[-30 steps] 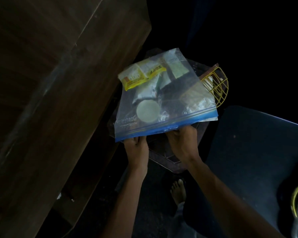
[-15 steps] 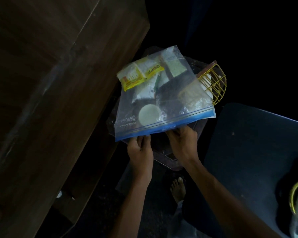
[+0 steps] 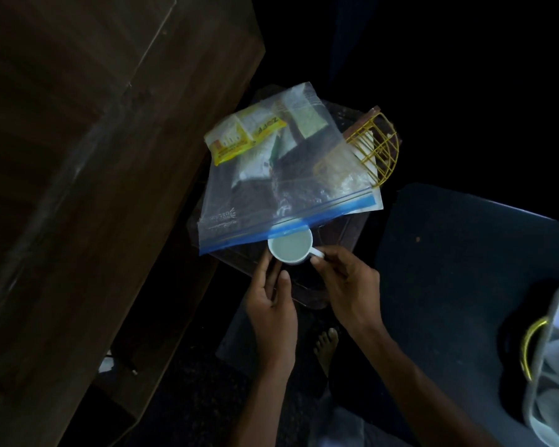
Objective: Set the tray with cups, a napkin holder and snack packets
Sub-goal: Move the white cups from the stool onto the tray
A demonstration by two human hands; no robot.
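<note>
Pinching a cup (image 3: 290, 247), the right hand (image 3: 349, 285) sits below a ZOFF packet (image 3: 246, 134).

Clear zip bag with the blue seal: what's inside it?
A yellow snack packet, white packets and a pale green packet near its far end. The dark middle hides anything else. The small white cup pokes out at its mouth.

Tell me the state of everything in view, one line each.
Clear zip bag with blue seal: on dark tray, mouth parted at cup.
White handled cup: upright, half out of bag.
Yellow snack packets: inside bag.
Yellow wire napkin holder: holds napkins.
Right hand: pinches cup handle.
Left hand: beside cup, empty.
</note>
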